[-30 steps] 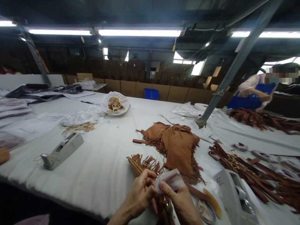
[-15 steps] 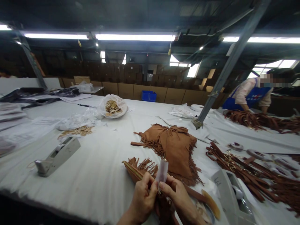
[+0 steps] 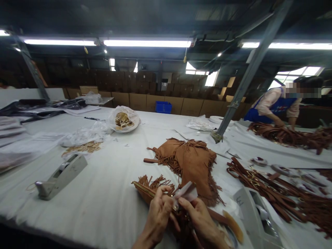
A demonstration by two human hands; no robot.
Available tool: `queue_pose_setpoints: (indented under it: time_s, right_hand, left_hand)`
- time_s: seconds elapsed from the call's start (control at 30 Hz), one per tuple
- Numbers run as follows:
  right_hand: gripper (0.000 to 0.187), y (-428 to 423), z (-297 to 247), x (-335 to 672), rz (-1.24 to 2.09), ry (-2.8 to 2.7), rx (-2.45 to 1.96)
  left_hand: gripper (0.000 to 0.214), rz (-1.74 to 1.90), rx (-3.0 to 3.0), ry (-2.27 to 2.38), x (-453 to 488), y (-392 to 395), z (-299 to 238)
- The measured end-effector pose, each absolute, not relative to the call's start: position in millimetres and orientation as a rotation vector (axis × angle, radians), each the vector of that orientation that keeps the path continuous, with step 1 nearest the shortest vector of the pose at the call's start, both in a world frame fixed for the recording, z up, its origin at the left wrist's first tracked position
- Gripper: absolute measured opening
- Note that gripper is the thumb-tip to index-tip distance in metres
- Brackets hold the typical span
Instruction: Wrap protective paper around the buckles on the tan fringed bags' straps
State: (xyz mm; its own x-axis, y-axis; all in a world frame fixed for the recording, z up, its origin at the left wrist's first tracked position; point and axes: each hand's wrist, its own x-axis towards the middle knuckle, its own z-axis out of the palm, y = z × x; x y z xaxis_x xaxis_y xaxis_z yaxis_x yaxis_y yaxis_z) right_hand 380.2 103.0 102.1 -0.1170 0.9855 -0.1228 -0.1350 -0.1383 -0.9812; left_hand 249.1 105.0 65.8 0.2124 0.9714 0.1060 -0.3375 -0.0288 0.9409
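Note:
Both my hands work close together at the table's front, over a brown fringed bag (image 3: pixel 146 193) with a brass-coloured zip along its edge. My right hand (image 3: pixel 204 223) pinches a thin white strip (image 3: pixel 188 192), perhaps tissue or film, between thumb and fingers. Beside it, my left hand (image 3: pixel 158 216) has its fingers curled in near small metal hardware. What those fingers grip is hidden. Brown strap parts hang dark and blurred under the hands. Just beyond lie more brown fringed bags (image 3: pixel 195 166), flat on the white table cover.
Grey tape dispensers stand at left (image 3: pixel 62 176) and right (image 3: pixel 255 218). Brown straps (image 3: pixel 261 188) with metal clips lie to the right. A plastic bag of tan cords (image 3: pixel 123 119) sits farther back. A metal post (image 3: pixel 243 83) rises from the table; a co-worker (image 3: pixel 275 103) handles straps beyond.
The white strip has tipped from upright over to the right, with my right hand on it. My left fingers have shifted and loosened around its lower end. The co-worker's hands have moved slightly.

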Motion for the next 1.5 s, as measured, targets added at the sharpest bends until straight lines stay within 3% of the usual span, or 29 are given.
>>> queue_pose_setpoints:
  time_s: [0.3,0.57,0.7,0.8,0.97,1.5]
  right_hand:
    - [0.038,106.2,103.8,384.3,1.381,-1.196,-1.162]
    - [0.028,112.6,99.9,387.3,1.386,-1.221,-1.167]
    - [0.028,113.9,90.8,386.4,1.404,-1.157,-1.134]
    - [0.027,115.1,87.6,385.8,1.388,-1.134,-1.138]
    - [0.020,116.7,87.1,383.6,1.291,-1.078,-1.187]
    - [0.009,102.2,94.0,388.2,1.483,-0.751,-1.062]
  left_hand:
    - [0.038,1.282,1.025,0.813,258.0,108.3,60.0]
    - [0.036,1.284,1.160,0.842,258.9,106.1,57.6]
    - [0.047,1.213,1.100,0.793,257.2,107.5,66.0]
    - [0.037,1.239,1.030,0.795,260.9,108.8,65.3]
    - [0.040,1.364,0.971,0.847,273.2,107.8,53.4]
    - [0.019,1.551,1.503,0.824,270.9,103.6,35.8]
